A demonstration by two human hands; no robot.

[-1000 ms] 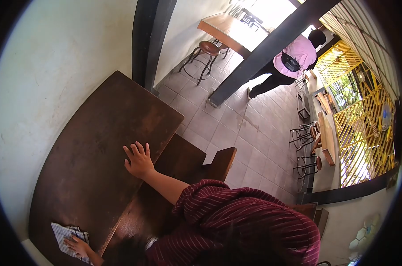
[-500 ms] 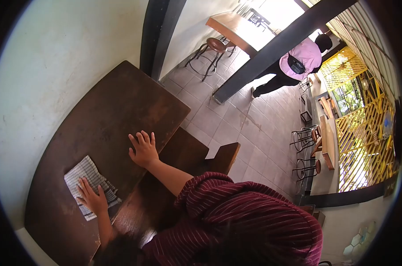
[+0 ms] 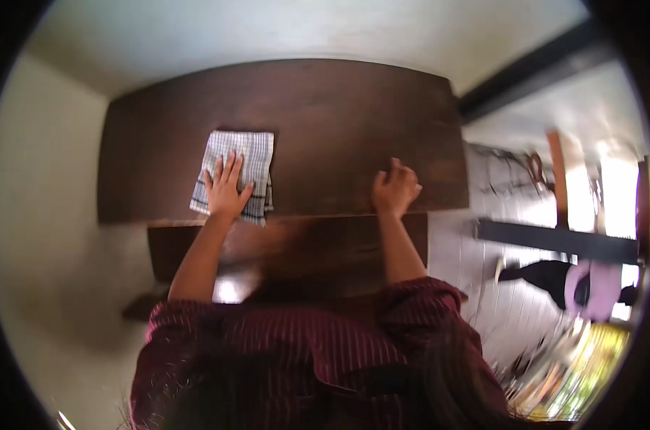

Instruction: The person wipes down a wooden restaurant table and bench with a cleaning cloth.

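A folded checked cloth (image 3: pixel 259 158), white and dark grey, lies flat on the dark brown wooden table (image 3: pixel 325 107), near its front edge. My left hand (image 3: pixel 227 188) rests palm down on the cloth with its fingers spread. To the right, my right hand (image 3: pixel 396 190) is over the table by the front edge, its fingers loosely bent and slightly smeared by motion. Nothing shows in it.
A wooden bench (image 3: pixel 325 247) runs along the table's near side. Walls stand behind and to the left. On the right are a dark post (image 3: pixel 554 240), a stool (image 3: pixel 536 168) and a person in a pink top (image 3: pixel 600 290) on the tiled floor.
My view has swung from the right side round to face the table. The right hand has gone from spread to loosely bent; the left hand stays on the cloth.
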